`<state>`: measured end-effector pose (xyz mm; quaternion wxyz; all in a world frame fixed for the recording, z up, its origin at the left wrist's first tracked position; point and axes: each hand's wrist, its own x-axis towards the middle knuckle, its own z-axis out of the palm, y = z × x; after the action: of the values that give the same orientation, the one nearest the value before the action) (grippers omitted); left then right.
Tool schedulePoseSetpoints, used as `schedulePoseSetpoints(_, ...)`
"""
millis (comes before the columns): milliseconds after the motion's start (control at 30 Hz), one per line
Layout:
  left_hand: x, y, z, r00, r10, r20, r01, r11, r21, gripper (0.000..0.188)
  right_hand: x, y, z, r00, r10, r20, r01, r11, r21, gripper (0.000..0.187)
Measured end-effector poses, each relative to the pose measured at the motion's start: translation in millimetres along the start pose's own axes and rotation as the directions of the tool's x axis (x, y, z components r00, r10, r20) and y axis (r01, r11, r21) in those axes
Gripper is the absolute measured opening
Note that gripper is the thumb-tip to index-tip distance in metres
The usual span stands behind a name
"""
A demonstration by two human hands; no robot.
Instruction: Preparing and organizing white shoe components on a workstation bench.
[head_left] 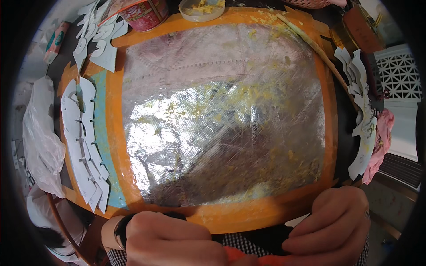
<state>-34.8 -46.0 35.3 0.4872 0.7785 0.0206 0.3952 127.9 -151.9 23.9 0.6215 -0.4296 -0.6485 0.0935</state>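
My left hand [173, 237] is at the lower edge with its fingers folded, a dark band round its wrist. To the right, my right hand [333, 226] is closed too, thumb and fingers pressed together. Between them runs an orange-red, soft-looking piece [242, 255], gripped by both hands; its kind cannot be made out, as the picture's edge cuts it off. A small white piece [297, 220] shows beside my right hand, partly hidden. Just beyond my hands lies a silvery work sheet [213, 146], edged with orange tape [248, 217] and smeared with yellow residue.
White cut pattern pieces lie on the left [77, 142], at the upper left [104, 55] and on the right [361, 111]. A long stick [319, 48] crosses the upper right corner. At the back stand a red tub [144, 17] and a shallow dish [199, 15] with yellow paste. A plastic bag [42, 137] hangs at left.
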Motion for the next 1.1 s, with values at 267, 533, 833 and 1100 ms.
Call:
schedulePoseSetpoints(267, 20, -11, -9, 0.978, 0.079, 0.192, -0.093, 0.994, 0.065, 0.010, 8, 24, -33, 0.875, -0.298, 0.382, 0.273, 0.955, 0.118, 0.016)
schedulePoseSetpoints(533, 13, -38, -21, 0.925, 0.298, 0.235, -0.318, 0.946, 0.054, 0.013, 9, 22, -31, 0.901, -0.117, 0.417, 0.071, 0.990, 0.126, 0.009)
schedulePoseSetpoints(833, 8, -50, -23, 0.972, -0.030, 0.232, 0.031, 1.000, 0.001, 0.044, -4, 23, -45, 0.915, 0.163, 0.370, -0.064, 0.962, -0.267, 0.023)
schedulePoseSetpoints(1100, 15, -39, -27, 0.949, -0.258, 0.179, 0.266, 0.964, -0.021, 0.083, -6, 30, -32, 0.978, 0.209, -0.007, -0.206, 0.961, -0.184, 0.008)
